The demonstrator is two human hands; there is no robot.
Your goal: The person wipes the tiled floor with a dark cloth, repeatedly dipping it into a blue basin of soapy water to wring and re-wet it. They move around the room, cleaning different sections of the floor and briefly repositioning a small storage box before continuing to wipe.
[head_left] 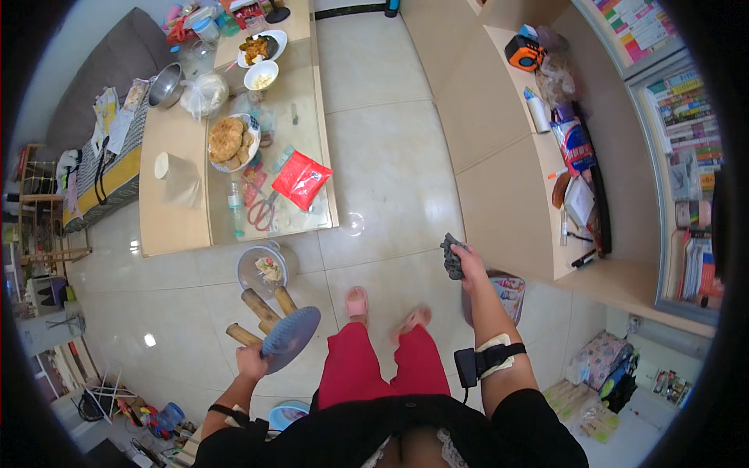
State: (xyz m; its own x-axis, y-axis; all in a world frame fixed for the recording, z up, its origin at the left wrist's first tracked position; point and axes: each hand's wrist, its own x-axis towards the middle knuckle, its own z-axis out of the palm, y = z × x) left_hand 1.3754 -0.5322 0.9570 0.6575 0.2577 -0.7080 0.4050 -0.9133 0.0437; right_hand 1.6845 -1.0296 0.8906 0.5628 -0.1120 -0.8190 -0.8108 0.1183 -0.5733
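Observation:
My left hand (251, 363) is closed on a small stool (293, 340), held tipped on its side off to my left. The stool has a round blue-grey seat and short wooden legs that point away from me. Out to my right, my right hand (470, 264) grips a crumpled dark grey cloth (452, 257) in front of the cabinet. Just beyond the stool legs, a round waste bin (248, 269) stands on the floor with some crumpled rubbish inside.
A table (173, 226) at the left bears a plate of flatbreads (227, 143), a red packet (301, 180) and scissors (262, 212). Along the right runs a cabinet (499, 199) with small items on its shelf. A blue basin (288, 414) sits by my left leg.

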